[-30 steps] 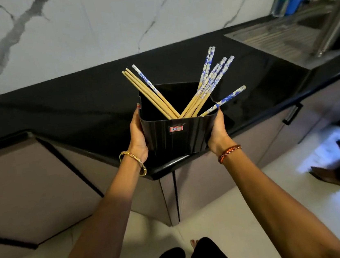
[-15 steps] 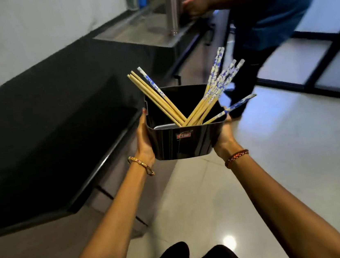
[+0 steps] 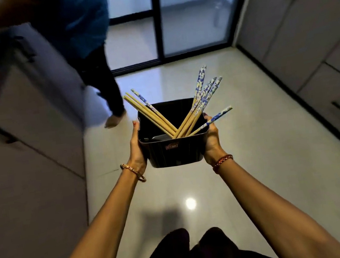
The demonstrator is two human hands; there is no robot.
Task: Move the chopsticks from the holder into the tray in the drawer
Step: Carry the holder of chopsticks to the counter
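A black square holder (image 3: 175,151) hangs in the air over the floor, gripped on both sides. My left hand (image 3: 136,149) presses its left wall and my right hand (image 3: 211,139) its right wall. Several chopsticks (image 3: 187,120) stand inside, fanned out in a V: plain wooden ones lean left, blue-and-white patterned ones lean right. No drawer or tray is in view.
Another person (image 3: 91,52) in a blue top and dark trousers stands at the left by grey cabinets (image 3: 25,125). More grey cabinets with drawer handles (image 3: 316,57) line the right wall. A glass sliding door (image 3: 162,22) is ahead across the glossy tiled floor (image 3: 255,172).
I have turned right, away from the black counter, carrying the holder with me. The view now faces the open floor and the glass door; the grip is unchanged.
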